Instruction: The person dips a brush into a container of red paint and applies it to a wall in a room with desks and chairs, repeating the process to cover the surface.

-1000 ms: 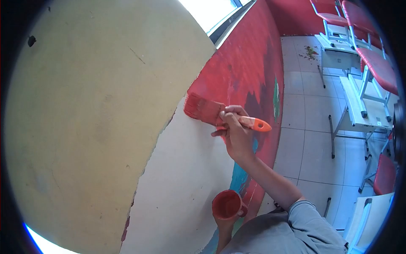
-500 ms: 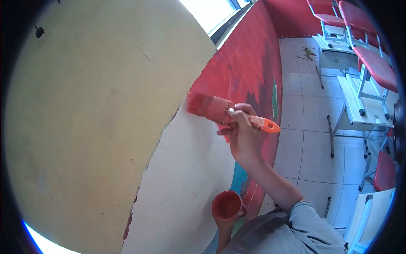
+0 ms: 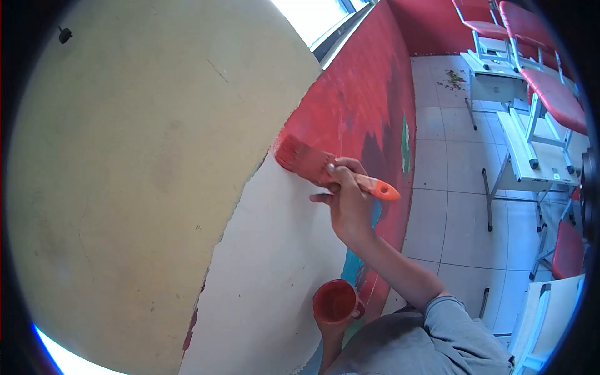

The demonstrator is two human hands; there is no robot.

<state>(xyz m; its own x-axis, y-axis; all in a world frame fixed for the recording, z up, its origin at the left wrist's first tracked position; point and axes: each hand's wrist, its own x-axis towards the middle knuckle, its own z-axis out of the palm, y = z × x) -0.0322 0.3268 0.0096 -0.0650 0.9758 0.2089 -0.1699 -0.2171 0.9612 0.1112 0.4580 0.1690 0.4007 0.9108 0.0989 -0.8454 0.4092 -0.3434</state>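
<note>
My right hand [image 3: 351, 203] is closed round a wide paintbrush [image 3: 312, 164] with an orange handle. The brush's red-loaded bristles lie against the wall at the border between red paint [image 3: 350, 94] and a bare white patch [image 3: 275, 250]. Lower down, my left hand [image 3: 333, 330] holds up a cup [image 3: 337, 302] coated with red paint inside; most of that hand's fingers are hidden by the cup. The upper wall [image 3: 137, 156] is yellowish, with a ragged edge along the white patch.
White desks [image 3: 537, 156] with red chairs [image 3: 556, 100] stacked on them stand along the right. Debris [image 3: 454, 79] lies on the tiled floor [image 3: 428, 228] near the far red wall. A window [image 3: 325, 22] opens above the painted strip. A dark fixture [image 3: 64, 35] juts from the yellowish wall.
My right hand and the paintbrush have shifted slightly left and down along the white patch's upper end. The cup in my left hand stays nearly in place.
</note>
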